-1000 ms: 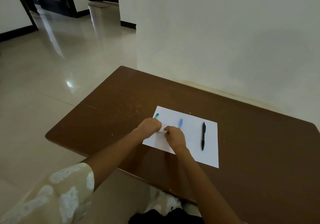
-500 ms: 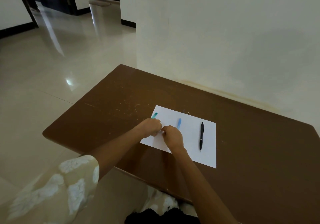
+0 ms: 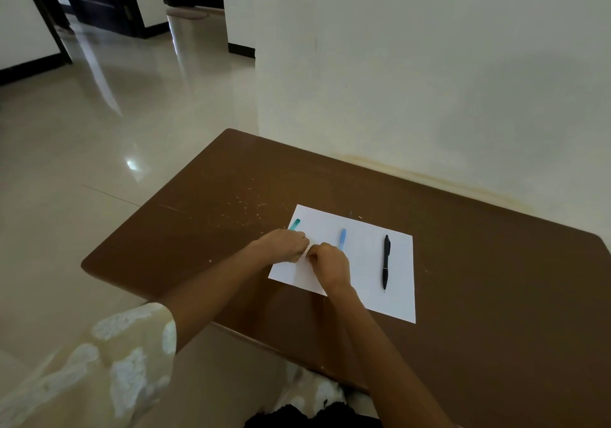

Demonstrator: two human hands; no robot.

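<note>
While both hands are being held knuckle to knuckle just below the centre of the frame, a small pale piece point(image 3: 306, 251) is being pinched between them. The left hand point(image 3: 281, 245) is being held curled on its left side and the right hand point(image 3: 330, 265) curled on its right, with the fingertips meeting over it. What the piece is cannot be told, since it is small and mostly covered. It is being worked over the left part of the sheet point(image 3: 363, 282), which is lying on the table point(image 3: 496, 295). A teal pen point(image 3: 295, 224) is showing just above the left knuckles, and whether it is being gripped or merely lying there cannot be told. A blue pen point(image 3: 342, 238) is showing just above the right hand in the same way. A black pen point(image 3: 386, 262) is lying on the sheet, well to the right of the hands and untouched.

By the look of it, the piece is being fitted or pulled apart with the fingertips. To be done well, the work is best held low over the sheet, so that anything slipping free is caught there. Force is best applied along one straight line, with the wrists steadied and the pinch light enough that nothing is crushed.
</note>
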